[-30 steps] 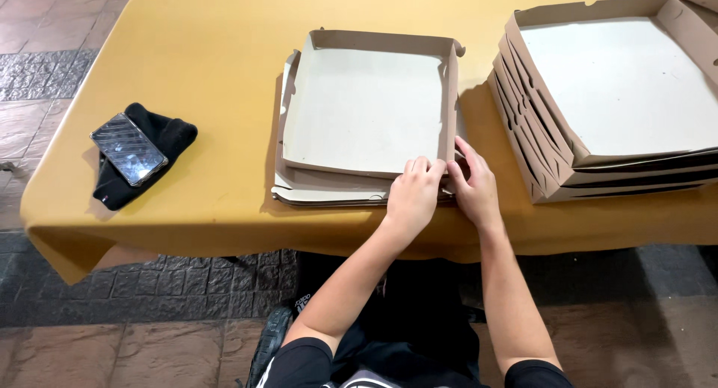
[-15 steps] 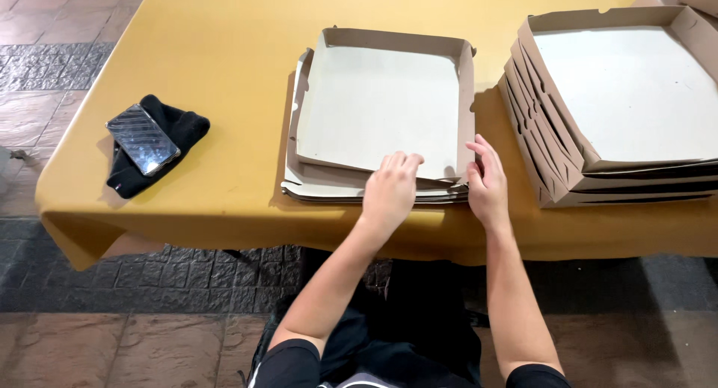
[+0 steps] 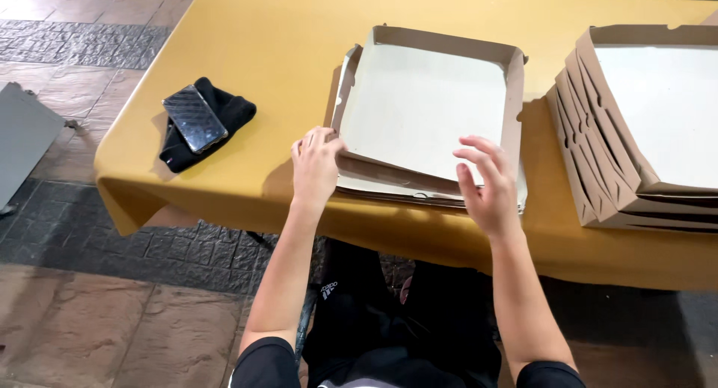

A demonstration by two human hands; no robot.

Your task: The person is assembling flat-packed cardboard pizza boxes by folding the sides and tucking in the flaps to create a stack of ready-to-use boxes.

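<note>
Your hands have spread apart since a moment ago: they were bunched together at the near right corner of the box tray (image 3: 422,104), now your left hand (image 3: 315,167) sits at its near left corner, fingers flat on the edge, and your right hand (image 3: 490,182) hovers open over the near right side, gripping nothing. So that corner looks finished. The tray lies on flat blanks (image 3: 430,197) mid-table (image 3: 247,44); folded stack (image 3: 636,133) right, phone (image 3: 194,118) left.

Both bare arms reached forward, well apart from each other. The left hand (image 3: 315,166) lay flat, palm down, with its fingers close together. The right hand (image 3: 488,184) was raised a little, open, its fingers spread and bent.
</note>
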